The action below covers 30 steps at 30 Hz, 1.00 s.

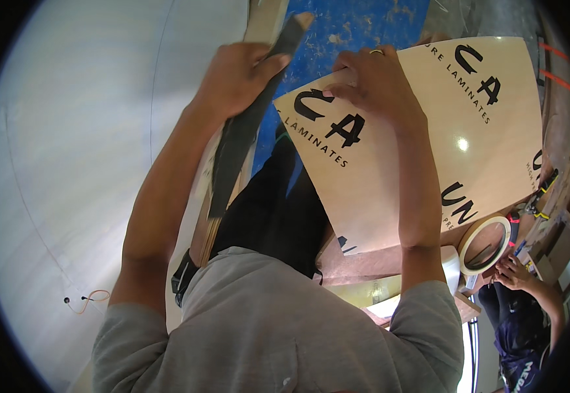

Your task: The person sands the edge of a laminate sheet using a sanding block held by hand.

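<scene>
My left hand (242,77) is closed around a long, narrow dark grey strip (249,128), thumb on one side. The strip slants from the upper middle down toward my legs; its material is hard to tell. My right hand (380,85) grips the upper left edge of a large tan laminate sheet (488,121), the thumb on its printed face and the other fingers curled at the edge. This sheet has black lettering and bows slightly. Its left corner points toward the strip, with a gap between them.
A blue, stained surface (357,33) lies beyond my hands. On the left is a broad whitish surface (88,164) with a thin orange cord (91,298). At lower right are a roll of tape (465,261), another person's hand (514,272) and a yellow-and-black tool (547,187).
</scene>
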{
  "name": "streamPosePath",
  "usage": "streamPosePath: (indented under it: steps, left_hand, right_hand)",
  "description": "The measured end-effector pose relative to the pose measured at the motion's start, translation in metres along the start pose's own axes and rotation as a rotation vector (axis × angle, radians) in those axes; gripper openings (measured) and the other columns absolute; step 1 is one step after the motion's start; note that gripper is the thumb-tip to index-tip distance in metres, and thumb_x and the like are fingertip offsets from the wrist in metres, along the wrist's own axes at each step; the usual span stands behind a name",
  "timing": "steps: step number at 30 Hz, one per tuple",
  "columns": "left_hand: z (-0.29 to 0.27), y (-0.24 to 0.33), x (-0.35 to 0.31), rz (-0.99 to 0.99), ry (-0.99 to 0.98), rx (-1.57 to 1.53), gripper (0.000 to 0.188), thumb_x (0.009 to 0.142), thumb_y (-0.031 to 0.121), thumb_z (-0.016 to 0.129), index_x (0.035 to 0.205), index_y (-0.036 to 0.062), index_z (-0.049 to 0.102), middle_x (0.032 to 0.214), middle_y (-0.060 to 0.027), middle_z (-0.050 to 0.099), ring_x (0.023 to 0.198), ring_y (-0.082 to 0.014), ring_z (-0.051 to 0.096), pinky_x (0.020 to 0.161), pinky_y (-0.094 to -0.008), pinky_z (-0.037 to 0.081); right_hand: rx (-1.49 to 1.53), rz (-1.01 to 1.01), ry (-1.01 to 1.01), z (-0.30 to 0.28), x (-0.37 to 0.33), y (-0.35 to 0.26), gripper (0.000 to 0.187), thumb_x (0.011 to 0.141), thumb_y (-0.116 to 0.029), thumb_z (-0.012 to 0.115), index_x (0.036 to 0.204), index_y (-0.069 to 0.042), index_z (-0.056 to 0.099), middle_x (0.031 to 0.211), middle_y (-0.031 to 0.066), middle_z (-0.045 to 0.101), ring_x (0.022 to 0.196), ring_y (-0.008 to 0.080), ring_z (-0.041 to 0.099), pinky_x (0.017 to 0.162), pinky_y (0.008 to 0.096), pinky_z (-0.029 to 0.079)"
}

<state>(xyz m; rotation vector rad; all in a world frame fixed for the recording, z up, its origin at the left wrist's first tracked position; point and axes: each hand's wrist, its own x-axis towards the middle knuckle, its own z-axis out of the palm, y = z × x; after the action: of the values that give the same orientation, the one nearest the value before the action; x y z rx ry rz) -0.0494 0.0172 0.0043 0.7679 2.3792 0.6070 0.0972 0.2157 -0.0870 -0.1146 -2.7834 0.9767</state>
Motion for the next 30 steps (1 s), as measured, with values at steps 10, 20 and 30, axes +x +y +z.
streamPosePath:
  steps: [10,20,30]
  left_hand:
    - [0.035,-0.025,-0.066,0.311,0.101,0.267,0.034,0.101,0.029,0.068,0.088,-0.0027,0.069,0.070,-0.0185,0.060,0.062,-0.0281,0.058,0.063,-0.0427,0.048]
    - [0.049,-0.031,-0.013,0.336,0.144,0.330,0.033,0.102,0.028,0.068,0.098,-0.0040,0.072,0.086,-0.0195,0.070,0.072,-0.0312,0.066,0.068,-0.0393,0.052]
    - [0.014,-0.035,-0.031,0.214,0.174,0.110,0.030,0.100,0.023,0.070,0.090,-0.0046,0.067,0.073,-0.0135,0.059,0.066,-0.0164,0.047,0.063,-0.0327,0.044]
  right_hand:
    - [0.010,0.023,0.019,0.003,-0.002,0.006,0.035,0.078,-0.039,0.085,0.097,-0.012,0.074,0.086,0.0093,0.074,0.088,0.0246,0.068,0.104,0.0409,0.036]
    - [-0.057,-0.054,0.066,0.009,-0.001,0.008,0.035,0.078,-0.038,0.085,0.100,-0.013,0.074,0.089,0.0100,0.076,0.091,0.0229,0.070,0.110,0.0415,0.035]
    - [0.007,0.002,0.029,0.003,-0.002,0.004,0.031,0.079,-0.035,0.085,0.099,-0.013,0.075,0.090,0.0102,0.076,0.088,0.0231,0.069,0.112,0.0424,0.034]
